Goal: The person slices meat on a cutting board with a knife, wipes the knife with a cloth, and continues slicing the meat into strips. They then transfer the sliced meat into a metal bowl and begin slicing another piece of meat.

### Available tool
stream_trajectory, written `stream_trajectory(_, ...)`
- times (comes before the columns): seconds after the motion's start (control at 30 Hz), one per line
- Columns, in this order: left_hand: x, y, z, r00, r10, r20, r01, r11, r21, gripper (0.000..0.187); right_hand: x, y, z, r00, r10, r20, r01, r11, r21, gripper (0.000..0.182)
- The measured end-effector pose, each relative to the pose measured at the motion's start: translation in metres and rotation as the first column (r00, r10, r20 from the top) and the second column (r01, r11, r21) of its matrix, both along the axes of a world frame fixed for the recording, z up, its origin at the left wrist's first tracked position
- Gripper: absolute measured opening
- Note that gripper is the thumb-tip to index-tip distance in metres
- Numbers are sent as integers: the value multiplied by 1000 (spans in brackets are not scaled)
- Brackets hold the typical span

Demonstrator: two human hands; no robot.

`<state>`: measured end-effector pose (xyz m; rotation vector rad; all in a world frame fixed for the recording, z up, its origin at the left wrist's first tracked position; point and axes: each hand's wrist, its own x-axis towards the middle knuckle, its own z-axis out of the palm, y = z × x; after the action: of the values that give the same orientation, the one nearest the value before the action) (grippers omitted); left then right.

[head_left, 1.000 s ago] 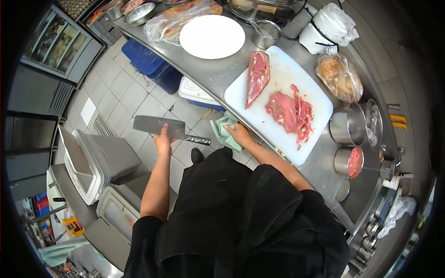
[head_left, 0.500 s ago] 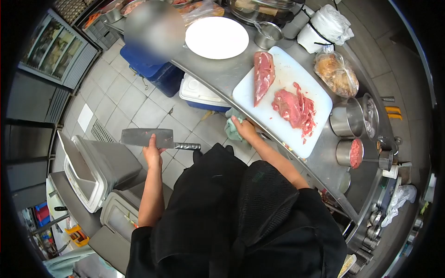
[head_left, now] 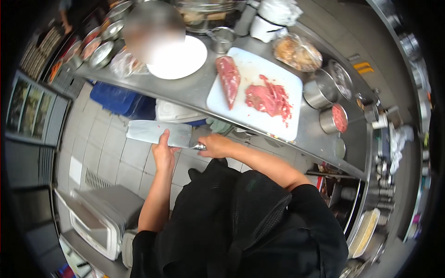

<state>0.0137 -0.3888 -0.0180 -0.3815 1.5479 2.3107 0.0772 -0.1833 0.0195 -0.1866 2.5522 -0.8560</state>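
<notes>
My left hand (head_left: 164,150) pinches the wide blade of a cleaver (head_left: 143,131), its thumb or finger lying on the flat side. The blade points left, over the floor tiles. At the right end, my right hand (head_left: 215,146) is wrapped round the metal handle. A green cloth (head_left: 218,125) hangs at the table edge behind the right hand. On the steel table, a white cutting board (head_left: 278,128) bears a long piece of raw meat (head_left: 228,78) at its left and sliced meat (head_left: 264,98) at its middle.
A white plate (head_left: 185,58) and a metal pot (head_left: 223,41) stand left of the board, steel pots (head_left: 320,90) to its right. Bagged food (head_left: 296,52) lies behind it. A blue bin (head_left: 113,98) is under the table; a grey bin (head_left: 111,204) stands at lower left.
My right hand has left the green cloth and taken hold of the cleaver's handle. The view has turned, so the board and table appear further left.
</notes>
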Motion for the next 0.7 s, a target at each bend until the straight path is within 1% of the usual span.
stream_trajectory(0.07,-2,13,20,998,-57,-31,61,988,141,41,7,12,24,972,36,232,12,979,-203,31)
stream_trajectory(0.1,-5,18,23,991,-123,-50,130,974,186,44,13,21,24,919,64,390,109,908,-405,26)
stream_trajectory(0.13,-8,27,29,986,-155,-58,164,967,194,44,21,29,23,923,30,383,136,908,-397,26)
stream_trajectory(0.17,-10,38,36,970,-213,-120,238,937,255,44,30,35,20,816,120,565,329,707,-626,24)
stream_trajectory(0.2,-11,48,42,949,-258,-183,305,900,313,45,37,37,24,690,280,667,531,430,-730,21)
stream_trajectory(0.23,-14,57,47,925,-314,-213,368,879,303,47,44,39,27,705,202,680,567,417,-711,23)
stream_trajectory(0.27,-15,68,50,921,-320,-221,377,873,308,47,46,44,31,710,190,678,566,418,-711,23)
stream_trajectory(0.3,-16,80,55,915,-339,-219,392,875,283,47,47,50,37,795,40,606,486,557,-674,24)
stream_trajectory(0.33,-15,91,61,908,-358,-219,407,877,255,46,49,55,44,865,-92,493,415,682,-602,26)
stream_trajectory(0.37,-11,102,67,904,-358,-235,414,870,268,47,55,62,53,882,-176,438,403,763,-506,30)
stream_trajectory(0.4,-10,113,72,899,-364,-245,423,868,261,47,60,69,62,886,-179,428,402,759,-512,30)
stream_trajectory(0.47,-4,135,78,855,-423,-300,499,829,252,47,76,82,74,863,-302,405,479,745,-464,31)
stream_trajectory(0.5,2,150,86,855,-400,-329,487,838,246,39,81,94,80,858,-304,414,484,748,-454,31)
stream_trajectory(0.53,6,164,88,854,-399,-333,486,840,241,39,86,103,78,861,-301,410,480,748,-459,31)
stream_trajectory(0.6,13,194,92,808,-438,-393,481,877,13,29,99,120,64,856,-486,177,515,768,-382,30)
stream_trajectory(0.63,22,211,97,797,-423,-431,445,894,-56,27,104,125,42,754,-513,-410,453,858,-240,32)
stream_trajectory(0.67,33,227,100,784,-410,-465,401,908,-124,26,112,139,23,759,-506,-408,441,862,-248,32)
stream_trajectory(0.7,38,244,98,789,-387,-477,374,919,-127,26,116,150,25,732,-530,-428,531,837,-128,36)
